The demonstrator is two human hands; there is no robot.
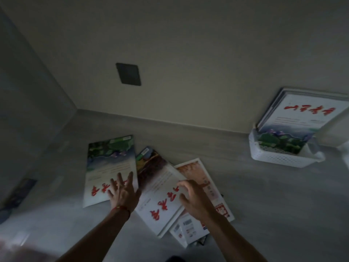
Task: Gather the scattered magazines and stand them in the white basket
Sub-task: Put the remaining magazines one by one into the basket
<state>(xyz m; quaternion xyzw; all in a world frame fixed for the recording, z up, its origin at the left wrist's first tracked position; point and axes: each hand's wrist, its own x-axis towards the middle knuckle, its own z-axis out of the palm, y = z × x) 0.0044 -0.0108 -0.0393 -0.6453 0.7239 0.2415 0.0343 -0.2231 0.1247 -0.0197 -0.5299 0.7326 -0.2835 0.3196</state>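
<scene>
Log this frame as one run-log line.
phase: gathering | left hand: flat on green-cover magazine | right hand: curled over overlapping magazines | white basket: already holds upright magazines

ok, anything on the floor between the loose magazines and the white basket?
Nothing visible. The floor is bare between the magazines and the white basket by the wall at right. The basket already holds upright magazines in its back part; its front part looks free.
</scene>
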